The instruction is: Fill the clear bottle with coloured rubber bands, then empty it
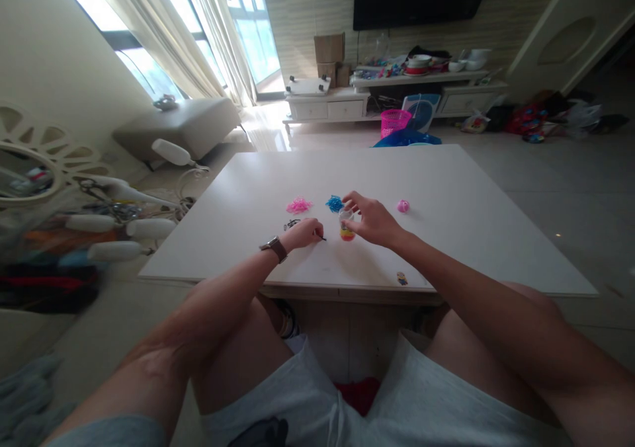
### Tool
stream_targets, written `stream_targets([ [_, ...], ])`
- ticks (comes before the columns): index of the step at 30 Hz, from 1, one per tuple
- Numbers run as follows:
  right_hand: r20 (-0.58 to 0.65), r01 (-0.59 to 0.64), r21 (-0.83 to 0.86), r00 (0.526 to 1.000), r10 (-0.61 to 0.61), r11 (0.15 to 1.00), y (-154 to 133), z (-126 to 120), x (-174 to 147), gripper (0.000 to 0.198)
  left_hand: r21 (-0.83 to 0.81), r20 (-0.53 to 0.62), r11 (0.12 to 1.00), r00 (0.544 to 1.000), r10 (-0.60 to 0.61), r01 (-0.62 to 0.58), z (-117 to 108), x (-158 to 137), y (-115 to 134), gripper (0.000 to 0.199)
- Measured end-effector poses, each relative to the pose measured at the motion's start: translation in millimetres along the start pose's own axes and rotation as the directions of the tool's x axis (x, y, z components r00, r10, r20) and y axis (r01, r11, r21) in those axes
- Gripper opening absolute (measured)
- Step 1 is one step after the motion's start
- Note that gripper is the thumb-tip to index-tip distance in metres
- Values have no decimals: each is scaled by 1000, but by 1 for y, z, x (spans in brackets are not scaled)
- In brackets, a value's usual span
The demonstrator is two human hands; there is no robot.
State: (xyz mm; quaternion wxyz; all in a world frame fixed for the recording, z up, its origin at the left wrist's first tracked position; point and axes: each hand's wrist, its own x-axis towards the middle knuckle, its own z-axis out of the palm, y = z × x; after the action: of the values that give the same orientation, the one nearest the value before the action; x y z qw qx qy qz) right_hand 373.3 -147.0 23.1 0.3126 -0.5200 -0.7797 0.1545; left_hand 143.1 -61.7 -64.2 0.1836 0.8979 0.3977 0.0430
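My left hand (305, 233), with a watch (273, 248) at its wrist, rests low over the white table (218, 235). Its fingertips are pinched on a small black piece (323, 238). Behind that hand lies a little pile of similar black pieces (292, 224). My right hand (370, 217) curls its thumb and fingers around a small clear jar (346, 225) with a yellow and red lower part. Just past the jar sits a heap of blue pieces (334, 203). A heap of pink pieces (299, 205) lies farther left.
A round pink object (403, 205) stands to the right of my right hand. Near the front edge is a yellow cartoon sticker (401, 278). Beyond the table are a pink basket (395, 121) and a low white cabinet (347, 108). A white lamp fixture (143, 227) is at the left.
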Motion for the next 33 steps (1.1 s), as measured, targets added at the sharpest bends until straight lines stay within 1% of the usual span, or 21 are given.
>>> stream_targets([
  [2,17,-1,-6,1000,1,1000,0,0,0,37,-13,-3,1000,1000,-12,12,-3,2,-1,11],
  [4,35,-8,-31,999,9,999,0,-1,0,39,-81,-42,996,999,-30,27,-12,4,3,11],
  [6,50,-22,-72,998,26,997,0,-1,-1,40,-189,-128,982,991,-34,9,-24,2,11,12],
  [7,56,-30,-93,998,35,995,0,-1,-1,40,-239,-190,971,982,-23,-23,-30,-1,18,11],
  [9,70,-41,-126,996,50,991,0,-1,-1,40,-301,-314,948,949,5,-104,-43,-7,32,10],
  [10,78,-44,-137,995,55,990,-1,-1,-1,39,-308,-380,941,925,15,-141,-48,-11,39,10],
  [11,86,-46,-144,995,59,988,-1,0,-1,39,-300,-435,936,900,36,-182,-51,-15,45,10],
  [13,102,-47,-151,993,63,987,-2,2,-2,38,-251,-495,931,862,111,-264,-55,-21,55,9],
  [15,111,-44,-147,992,61,988,-3,4,-3,39,-196,-513,925,838,187,-327,-54,-24,59,11],
  [17,115,-41,-136,992,57,990,-5,5,-3,40,-161,-513,916,824,240,-367,-51,-22,60,13],
  [23,135,-20,-134,990,38,991,-7,7,-5,38,-111,-470,886,809,351,-449,-44,-15,62,19],
  [27,135,-22,-151,990,42,988,-6,8,-5,36,-89,-455,888,811,367,-452,-45,-16,67,19],
  [30,130,-24,-162,991,45,987,-5,8,-5,33,-119,-447,896,829,337,-428,-48,-18,70,15],
  [33,132,-18,-159,991,40,987,-5,8,-5,32,-146,-453,900,836,308,-411,-50,-19,72,12],
])
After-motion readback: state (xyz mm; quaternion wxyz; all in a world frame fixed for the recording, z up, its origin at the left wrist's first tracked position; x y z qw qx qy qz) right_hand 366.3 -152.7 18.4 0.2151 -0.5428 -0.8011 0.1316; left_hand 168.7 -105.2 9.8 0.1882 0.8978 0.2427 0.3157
